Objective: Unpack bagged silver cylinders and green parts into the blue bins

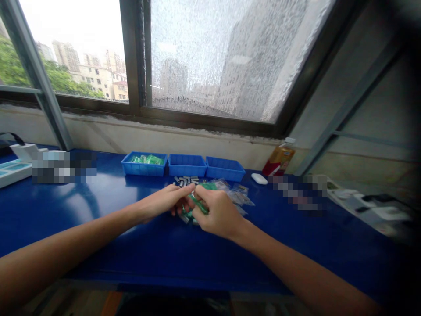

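Over the middle of the blue table, my left hand (pixel 171 199) and my right hand (pixel 219 210) meet around a small green plastic bag (pixel 199 204). The thumb and fingers of my right hand pinch its edge. My left hand is closed about the bag's other side, its fingertips partly hidden. Small grey metallic cylinder-like pieces (pixel 186 180) lie in a loose pile just behind and beneath the hands. To the right of the pile, clear plastic bags (pixel 241 196) with small parts inside spread over the tabletop, partly behind my right hand.
Three blue bins stand in a row by the wall: the left bin (pixel 144 170) holds green packets, beside a middle bin (pixel 187 170) and a right bin (pixel 225 170). A white oval object (pixel 259 178) and a drink bottle (pixel 279 158) sit right of them. A power strip (pixel 15 172) lies far left.
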`<state>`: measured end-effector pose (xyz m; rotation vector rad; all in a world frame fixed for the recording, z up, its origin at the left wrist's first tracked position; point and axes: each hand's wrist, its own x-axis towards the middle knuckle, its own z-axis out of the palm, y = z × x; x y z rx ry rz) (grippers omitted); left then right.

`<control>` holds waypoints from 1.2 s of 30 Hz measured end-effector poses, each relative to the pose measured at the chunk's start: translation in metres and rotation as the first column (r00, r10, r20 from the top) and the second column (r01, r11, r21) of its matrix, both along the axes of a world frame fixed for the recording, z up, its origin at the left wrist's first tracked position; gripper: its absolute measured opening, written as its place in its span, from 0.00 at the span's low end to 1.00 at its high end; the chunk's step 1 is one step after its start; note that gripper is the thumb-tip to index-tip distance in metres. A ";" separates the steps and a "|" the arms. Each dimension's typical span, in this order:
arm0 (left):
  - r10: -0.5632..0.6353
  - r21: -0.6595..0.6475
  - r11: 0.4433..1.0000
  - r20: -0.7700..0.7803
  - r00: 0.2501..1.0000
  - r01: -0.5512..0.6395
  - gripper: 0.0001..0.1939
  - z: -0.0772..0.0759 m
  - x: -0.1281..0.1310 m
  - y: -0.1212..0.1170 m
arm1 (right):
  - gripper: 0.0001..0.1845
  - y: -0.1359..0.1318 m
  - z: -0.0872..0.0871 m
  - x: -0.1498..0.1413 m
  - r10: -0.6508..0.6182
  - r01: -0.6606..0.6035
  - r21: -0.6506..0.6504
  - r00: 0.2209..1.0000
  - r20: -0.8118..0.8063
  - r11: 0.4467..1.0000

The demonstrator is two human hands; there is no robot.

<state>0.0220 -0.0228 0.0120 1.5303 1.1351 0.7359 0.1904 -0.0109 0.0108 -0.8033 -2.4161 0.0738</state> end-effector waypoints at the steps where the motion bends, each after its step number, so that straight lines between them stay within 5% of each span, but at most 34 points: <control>1: 0.000 -0.067 0.998 0.046 0.999 0.003 0.31 -0.001 0.000 0.000 | 0.02 0.000 0.000 0.000 -0.002 0.001 0.019 1.000 0.024 1.000; 4: 0.010 -0.140 0.990 0.127 0.992 0.008 0.26 -0.004 0.002 0.001 | 0.03 -0.002 -0.001 0.001 0.005 -0.012 0.087 0.997 0.079 0.996; 9: -0.040 -0.074 0.996 0.120 0.992 0.049 0.13 -0.008 0.004 0.000 | 0.05 -0.001 -0.004 0.002 0.058 -0.071 0.160 0.994 0.088 0.985; 16: 0.004 -0.033 0.999 0.122 0.993 0.000 0.11 -0.006 0.002 0.001 | 0.05 0.003 -0.008 0.000 0.110 -0.104 0.124 0.993 -0.047 0.987; 20: 0.062 0.001 0.998 0.127 0.990 -0.063 0.13 -0.001 -0.001 0.005 | 0.08 0.004 -0.010 -0.002 0.011 -0.002 0.055 0.985 -0.175 0.998; 23: 0.139 0.180 0.974 0.015 0.990 -0.140 0.14 0.001 -0.007 0.008 | 0.10 0.003 -0.006 -0.002 -0.090 0.095 0.008 0.966 -0.241 0.995; 25: 0.244 0.458 0.873 -0.106 0.964 -0.171 0.13 0.002 -0.011 0.009 | 0.10 0.003 -0.002 -0.002 -0.092 0.092 -0.011 0.976 -0.198 0.996; 29: 0.420 0.874 0.482 -0.166 0.892 -0.064 0.08 0.004 -0.014 0.003 | 0.12 0.003 0.005 -0.003 -0.035 -0.007 -0.284 0.989 -0.145 0.959; 32: 0.427 0.947 0.321 -0.172 0.888 0.028 0.06 0.006 -0.016 -0.001 | 0.16 0.004 0.006 -0.004 0.070 -0.202 -0.630 0.971 -0.227 0.750; 34: 0.412 0.964 0.253 -0.181 0.893 0.079 0.06 0.007 -0.018 -0.002 | 0.20 0.004 0.006 -0.004 0.134 -0.352 -0.704 0.928 -0.347 0.616; 36: 0.393 0.972 0.199 -0.197 0.898 0.126 0.07 0.006 -0.020 -0.002 | 0.22 0.005 0.006 -0.003 0.132 -0.432 -0.700 0.888 -0.441 0.568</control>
